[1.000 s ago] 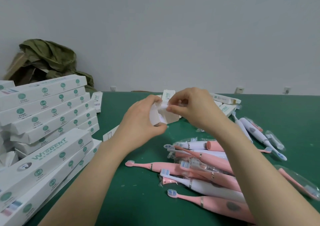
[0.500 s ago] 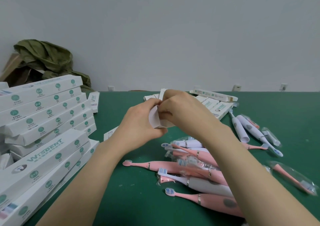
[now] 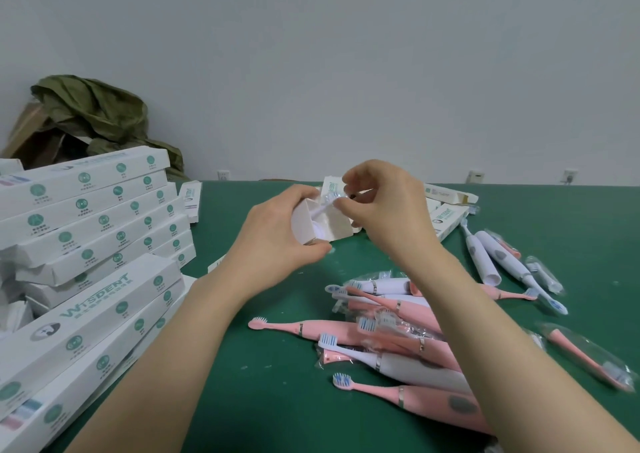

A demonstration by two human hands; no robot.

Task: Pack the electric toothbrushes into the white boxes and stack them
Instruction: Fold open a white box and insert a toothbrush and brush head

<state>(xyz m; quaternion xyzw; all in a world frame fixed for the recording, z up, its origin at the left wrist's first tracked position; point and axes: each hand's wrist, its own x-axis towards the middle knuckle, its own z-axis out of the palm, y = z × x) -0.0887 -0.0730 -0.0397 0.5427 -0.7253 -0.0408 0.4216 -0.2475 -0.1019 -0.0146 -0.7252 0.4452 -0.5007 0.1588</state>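
Note:
My left hand [image 3: 277, 241] grips a white box [image 3: 322, 227] with its end open toward me, above the green table [image 3: 242, 400]. A white toothbrush [image 3: 323, 208] in clear wrap sticks out of the open end. My right hand [image 3: 384, 206] pinches the wrapped brush head just above the box. A pile of pink and white toothbrushes [image 3: 398, 341] lies under my right forearm. Several packed white boxes [image 3: 90, 230] are stacked at the left.
More white toothbrushes [image 3: 498, 262] and a wrapped pink brush head [image 3: 585, 355] lie at the right. Loose flat boxes [image 3: 446, 210] sit behind my hands. A green bag on cardboard [image 3: 90, 116] stands at the far left by the wall.
My right hand has lifted from the box end and now pinches the wrapped brush head. The box's open end has turned toward me, and the toothbrush shows inside it.

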